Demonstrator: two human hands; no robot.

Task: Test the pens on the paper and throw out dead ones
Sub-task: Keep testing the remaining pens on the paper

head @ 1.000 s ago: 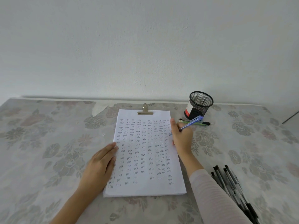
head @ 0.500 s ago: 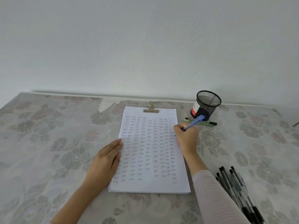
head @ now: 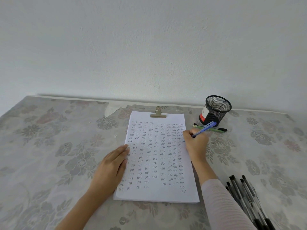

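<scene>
Right hand [head: 196,143] closed around blue pen [head: 205,128], tip down-left onto paper's [head: 157,193] right margin, barrel slanting up-right toward mesh pen cup [head: 216,112]; left hand [head: 111,170] flat, open, pinning the opposite edge.

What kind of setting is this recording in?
Probably a home desk against a plain white wall: a floral-patterned tablecloth, a black mesh pen cup, and a clipped stack of white paper.
</scene>
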